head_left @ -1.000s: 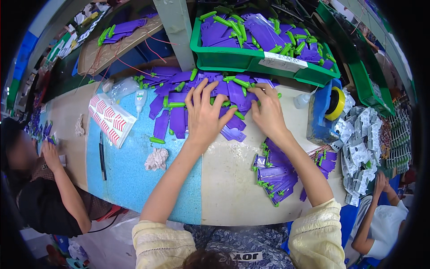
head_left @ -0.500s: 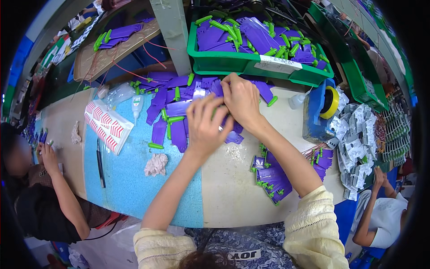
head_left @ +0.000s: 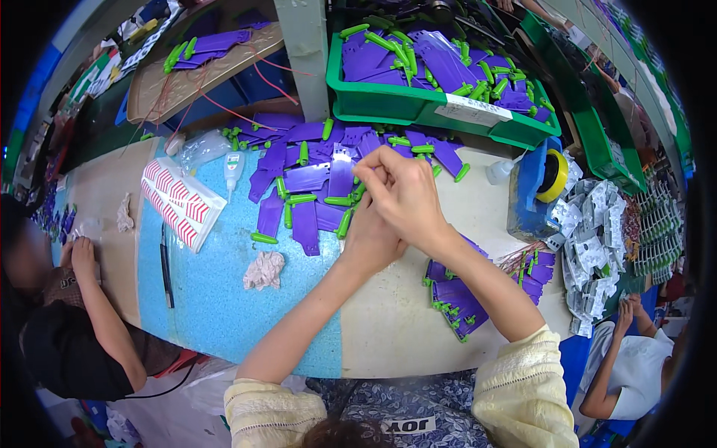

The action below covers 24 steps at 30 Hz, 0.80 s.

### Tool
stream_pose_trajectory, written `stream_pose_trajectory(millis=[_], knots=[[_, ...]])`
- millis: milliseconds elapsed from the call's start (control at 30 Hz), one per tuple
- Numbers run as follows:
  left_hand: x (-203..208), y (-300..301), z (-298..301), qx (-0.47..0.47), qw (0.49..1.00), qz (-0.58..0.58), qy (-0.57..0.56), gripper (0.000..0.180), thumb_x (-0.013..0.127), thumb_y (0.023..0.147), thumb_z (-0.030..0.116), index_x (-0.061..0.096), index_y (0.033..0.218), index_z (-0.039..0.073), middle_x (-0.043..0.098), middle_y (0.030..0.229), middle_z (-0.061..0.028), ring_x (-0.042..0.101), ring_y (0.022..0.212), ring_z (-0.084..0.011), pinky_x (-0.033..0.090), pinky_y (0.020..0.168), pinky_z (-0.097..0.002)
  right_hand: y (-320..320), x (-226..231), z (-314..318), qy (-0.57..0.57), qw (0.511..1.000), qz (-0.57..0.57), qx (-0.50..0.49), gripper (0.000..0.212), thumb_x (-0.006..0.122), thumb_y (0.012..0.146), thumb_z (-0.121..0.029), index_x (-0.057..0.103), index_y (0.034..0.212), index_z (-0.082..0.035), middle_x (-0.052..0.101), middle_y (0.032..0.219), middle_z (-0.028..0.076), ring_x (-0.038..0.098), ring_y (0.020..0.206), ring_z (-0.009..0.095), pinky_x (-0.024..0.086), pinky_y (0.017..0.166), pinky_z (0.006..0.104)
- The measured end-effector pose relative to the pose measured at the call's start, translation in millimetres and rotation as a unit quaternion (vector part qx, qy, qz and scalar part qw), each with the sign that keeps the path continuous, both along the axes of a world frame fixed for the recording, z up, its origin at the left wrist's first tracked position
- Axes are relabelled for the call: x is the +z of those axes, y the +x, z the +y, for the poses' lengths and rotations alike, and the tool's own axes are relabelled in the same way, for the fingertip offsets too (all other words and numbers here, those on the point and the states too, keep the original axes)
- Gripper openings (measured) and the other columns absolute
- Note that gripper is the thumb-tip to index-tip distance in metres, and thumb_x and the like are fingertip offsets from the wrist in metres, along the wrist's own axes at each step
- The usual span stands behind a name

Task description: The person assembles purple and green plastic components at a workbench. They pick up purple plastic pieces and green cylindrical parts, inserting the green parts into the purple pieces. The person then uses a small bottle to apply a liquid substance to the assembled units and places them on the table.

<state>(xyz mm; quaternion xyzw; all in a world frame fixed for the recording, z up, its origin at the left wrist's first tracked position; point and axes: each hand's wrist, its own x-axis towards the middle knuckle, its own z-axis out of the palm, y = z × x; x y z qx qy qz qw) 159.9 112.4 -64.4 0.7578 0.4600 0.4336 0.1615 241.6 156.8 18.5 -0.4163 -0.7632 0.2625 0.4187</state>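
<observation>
My right hand (head_left: 409, 193) is over the middle of the table, its thumb and fingers pinched together at the tips. Below and partly behind it, my left hand (head_left: 371, 237) is closed and touches it. Whatever lies between the fingers is hidden or too small to make out. Just beyond and left of both hands spreads a loose pile of flat purple plastic pieces (head_left: 305, 178) and green peg-like pieces (head_left: 302, 198). By my right forearm lies a fanned stack of purple pieces with green ends (head_left: 461, 299), partly covered by the arm.
A green bin (head_left: 403, 109) of purple and green pieces stands behind. Left are a glue bottle (head_left: 234, 170), a striped packet (head_left: 181, 201), crumpled tissue (head_left: 264, 270) and a black pen-like tool (head_left: 166, 269). Right are yellow tape (head_left: 553, 176) and grey-white parts (head_left: 594, 246). Co-workers sit both sides.
My left hand has moved down and right, from above the purple pile to under my right hand. My right hand has come slightly nearer, its fingers still pinched. The view has shifted a little.
</observation>
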Motion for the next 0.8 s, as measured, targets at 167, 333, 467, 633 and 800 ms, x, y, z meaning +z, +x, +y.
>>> stream_pose_trajectory(millis=[167, 333, 467, 633, 800], knots=[[6.2, -5.2, -2.4, -0.005, 0.997, 0.039, 0.067, 0.038, 0.079, 0.077, 0.016, 0.066, 0.109, 0.0, 0.064, 0.106, -0.0187, 0.06, 0.106, -0.0397, 0.046, 0.092, -0.052, -9.8, -0.1, 22.3, 0.169, 0.985, -0.017, 0.026, 0.007, 0.07, 0.086, -0.007, 0.066, 0.088, -0.002, 0.067, 0.081, 0.017, 0.068, 0.066, 0.034, 0.052, 0.058, 0.0428], [19.2, 1.9, -27.5, 0.016, 0.994, 0.059, 0.086, 0.026, 0.074, 0.081, 0.011, 0.068, 0.104, 0.0, 0.064, 0.117, -0.0185, 0.058, 0.116, -0.0364, 0.047, 0.095, -0.0464, -17.4, -18.1, 61.4, 0.236, 0.898, -0.369, -0.049, 0.025, 0.066, 0.086, -0.006, 0.073, 0.11, -0.01, 0.066, 0.086, 0.012, 0.069, 0.072, 0.032, 0.054, 0.062, 0.0425], [29.7, -10.3, -53.1, 0.038, 0.995, -0.09, -0.018, 0.021, 0.072, 0.085, 0.009, 0.071, 0.106, 0.003, 0.064, 0.125, -0.0161, 0.057, 0.121, -0.0334, 0.048, 0.098, -0.045, -9.8, -15.5, 66.7, 0.204, 0.972, -0.111, 0.047, 0.012, 0.065, 0.086, -0.006, 0.074, 0.093, -0.002, 0.065, 0.08, 0.016, 0.069, 0.069, 0.031, 0.053, 0.062, 0.0412], [39.4, -40.8, -48.3, -0.067, 0.616, -0.695, -0.365, 0.043, 0.049, 0.107, 0.039, 0.059, 0.131, 0.004, 0.067, 0.119, -0.0168, 0.062, 0.115, -0.0258, 0.048, 0.1, -0.0413, 19.9, 19.7, -41.8, 0.01, 0.993, -0.042, 0.108, 0.012, 0.066, 0.086, -0.001, 0.074, 0.095, 0.0, 0.069, 0.08, 0.014, 0.068, 0.069, 0.03, 0.054, 0.063, 0.0383], [81.2, -37.2, -61.5, -0.112, 0.575, -0.732, -0.347, 0.028, 0.04, 0.111, 0.029, 0.047, 0.088, 0.015, 0.027, 0.066, 0.0078, 0.029, 0.062, -0.0081, 0.03, 0.061, -0.0287, 38.9, 29.5, -93.7, -0.124, 0.98, -0.041, 0.15, 0.019, 0.07, 0.082, 0.001, 0.075, 0.1, 0.0, 0.07, 0.083, 0.013, 0.07, 0.073, 0.029, 0.055, 0.062, 0.0367]])
